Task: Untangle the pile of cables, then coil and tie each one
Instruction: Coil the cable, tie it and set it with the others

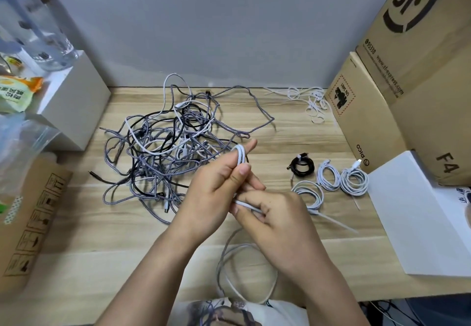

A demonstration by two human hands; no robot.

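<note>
A tangled pile of cables, grey braided, black and white, lies on the wooden table left of centre. My left hand pinches a small loop of white cable between thumb and fingers, held above the table. Just below it, my right hand grips the same white cable, whose slack hangs in a big loop toward my lap. To the right lie coiled cables: one black coil and three white coils.
Loose white ties lie at the back right. Cardboard boxes wall off the right side, with a white box in front. A white box and a brown box stand at the left.
</note>
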